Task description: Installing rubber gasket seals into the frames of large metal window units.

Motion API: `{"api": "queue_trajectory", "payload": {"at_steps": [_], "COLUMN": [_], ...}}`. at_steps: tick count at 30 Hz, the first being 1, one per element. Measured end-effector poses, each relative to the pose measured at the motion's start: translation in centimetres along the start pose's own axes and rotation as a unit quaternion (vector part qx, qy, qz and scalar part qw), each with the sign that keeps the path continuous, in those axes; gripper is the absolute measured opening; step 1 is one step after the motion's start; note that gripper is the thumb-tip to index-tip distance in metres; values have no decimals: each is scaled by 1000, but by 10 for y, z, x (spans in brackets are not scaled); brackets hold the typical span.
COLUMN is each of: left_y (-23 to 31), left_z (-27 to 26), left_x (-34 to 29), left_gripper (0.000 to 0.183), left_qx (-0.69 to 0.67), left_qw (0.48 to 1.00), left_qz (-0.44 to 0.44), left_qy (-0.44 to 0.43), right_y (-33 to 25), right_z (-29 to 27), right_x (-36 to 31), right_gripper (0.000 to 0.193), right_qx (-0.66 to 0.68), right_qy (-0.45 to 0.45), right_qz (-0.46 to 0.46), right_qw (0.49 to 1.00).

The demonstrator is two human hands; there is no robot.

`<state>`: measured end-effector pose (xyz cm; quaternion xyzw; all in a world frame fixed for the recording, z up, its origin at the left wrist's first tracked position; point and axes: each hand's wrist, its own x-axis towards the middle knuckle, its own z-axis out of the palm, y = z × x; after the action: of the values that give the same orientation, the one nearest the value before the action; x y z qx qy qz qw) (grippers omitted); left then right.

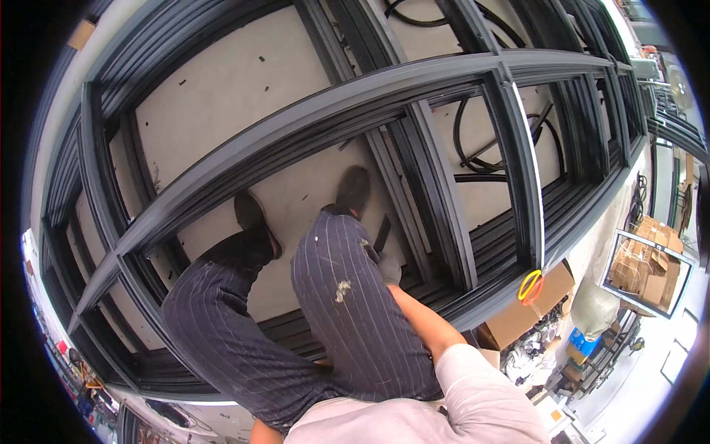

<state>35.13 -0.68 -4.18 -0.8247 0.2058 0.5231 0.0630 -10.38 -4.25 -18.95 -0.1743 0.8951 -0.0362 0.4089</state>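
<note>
My right hand (pixel 390 268), in a grey glove, is low beside my right knee and partly hidden by it. A short flat black strip (pixel 382 234) sticks up from its closed fingers; whether it is a tool or a piece of profile I cannot make out. Around my legs lie stacked dark grey window frames (pixel 288 111) with crossing bars. The hand is inside one opening, close to a dark crossbar (pixel 444 200) on its right. Only a bit of my left forearm (pixel 265 433) shows at the lower edge; the left hand is out of sight.
Scissors with yellow and orange handles (pixel 530 287) hang at the frames' right edge, above a cardboard box (pixel 529 307). Black rubber cords (pixel 473 152) coil inside the right openings. Both my shoes (pixel 353 191) stand on the pale floor within the frame. Farther right are a white-edged pane (pixel 614 240) and cartons.
</note>
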Motion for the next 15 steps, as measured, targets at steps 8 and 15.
{"api": "queue_trajectory", "payload": {"at_steps": [8, 15], "left_y": [23, 173], "left_z": [-14, -66], "left_x": [24, -38], "left_gripper": [36, 34], "left_qx": [-59, -178], "left_qw": [987, 862], "left_qz": [148, 438], "left_qy": [23, 180], "right_y": [-17, -106], "right_z": [-105, -253], "right_x": [-46, -144], "right_gripper": [33, 25], "right_qx": [25, -64], "right_qy": [20, 230], "right_qz": [-101, -428], "right_qw": [994, 872]}}
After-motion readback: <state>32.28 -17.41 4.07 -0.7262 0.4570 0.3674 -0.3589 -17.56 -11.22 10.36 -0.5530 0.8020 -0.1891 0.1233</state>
